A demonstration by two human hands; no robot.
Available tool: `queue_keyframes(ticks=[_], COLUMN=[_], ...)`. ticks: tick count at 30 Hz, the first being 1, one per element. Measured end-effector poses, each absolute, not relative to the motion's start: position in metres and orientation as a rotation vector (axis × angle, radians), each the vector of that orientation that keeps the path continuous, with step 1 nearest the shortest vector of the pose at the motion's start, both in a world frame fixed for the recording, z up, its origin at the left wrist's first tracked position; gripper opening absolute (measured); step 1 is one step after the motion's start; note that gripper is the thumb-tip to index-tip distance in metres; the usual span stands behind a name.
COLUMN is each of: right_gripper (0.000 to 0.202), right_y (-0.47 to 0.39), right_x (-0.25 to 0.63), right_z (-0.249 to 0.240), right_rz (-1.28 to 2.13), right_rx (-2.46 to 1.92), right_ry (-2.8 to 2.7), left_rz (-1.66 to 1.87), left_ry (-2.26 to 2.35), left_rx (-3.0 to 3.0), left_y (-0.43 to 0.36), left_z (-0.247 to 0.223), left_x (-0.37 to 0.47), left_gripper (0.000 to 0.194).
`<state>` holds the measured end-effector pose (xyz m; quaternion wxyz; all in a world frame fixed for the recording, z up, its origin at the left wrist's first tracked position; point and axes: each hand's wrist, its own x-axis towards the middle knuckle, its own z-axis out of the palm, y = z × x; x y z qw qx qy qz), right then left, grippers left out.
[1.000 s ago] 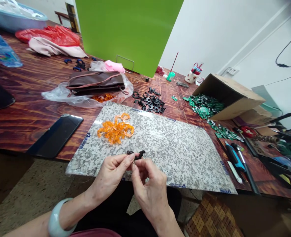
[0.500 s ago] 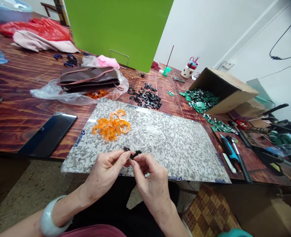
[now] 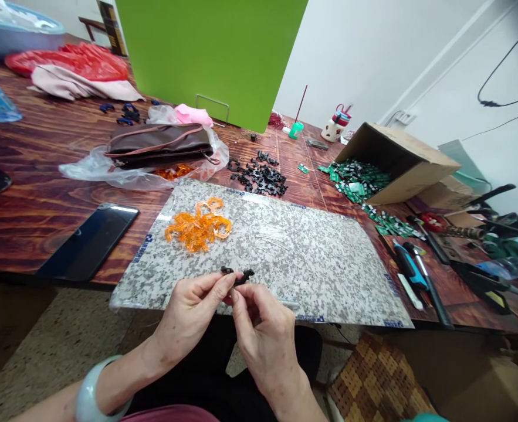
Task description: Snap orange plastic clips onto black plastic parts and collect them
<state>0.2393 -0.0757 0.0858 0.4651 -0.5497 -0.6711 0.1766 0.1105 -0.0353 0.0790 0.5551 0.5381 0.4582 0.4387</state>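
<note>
Between my fingertips, just above the front edge of the speckled stone slab (image 3: 320, 258), is a small black plastic part (image 3: 244, 276). My left hand (image 3: 192, 305) pinches it between thumb and index finger. My right hand (image 3: 263, 322) is closed beside it, thumb and index finger meeting at the part's lower side; fingers hide much of it. A pile of orange translucent plastic rings (image 3: 197, 225) lies on the slab, beyond my left hand. More small black plastic parts (image 3: 261, 177) are heaped on the wooden table past the slab.
A dark phone (image 3: 89, 240) lies left of the slab. Behind it sits a brown bag (image 3: 159, 143) on clear plastic. Small green circuit boards (image 3: 358, 181) spill from a cardboard box (image 3: 403, 155) on the right, near a blue-handled cutter (image 3: 409, 266). A green panel (image 3: 210, 53) stands at the back.
The view has shifted slightly. Both hands stay together at the slab's front edge, and the black part has turned a little, showing more of its right end.
</note>
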Motion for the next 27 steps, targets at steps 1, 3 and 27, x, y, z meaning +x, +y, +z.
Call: queue_keyframes(ticks=[1, 3, 27], right_gripper=[0.016, 0.016, 0.012], right_y=[-0.076, -0.076, -0.062], right_x=[0.240, 0.240, 0.261], right_z=[0.086, 0.085, 0.100], right_rz=[0.433, 0.432, 0.972], right_rx=[-1.348, -1.351, -1.482], right_ry=[-1.646, -1.641, -1.575], left_rz=[1.039, 1.044, 0.867], left_ry=[1.079, 1.081, 0.997], left_rx=[1.262, 1.256, 2.002], left_y=[-0.036, -0.036, -0.026], left_z=[0.080, 0.081, 0.084], left_x=[0.111, 0.112, 0.096], left_gripper=[0.026, 0.025, 0.035])
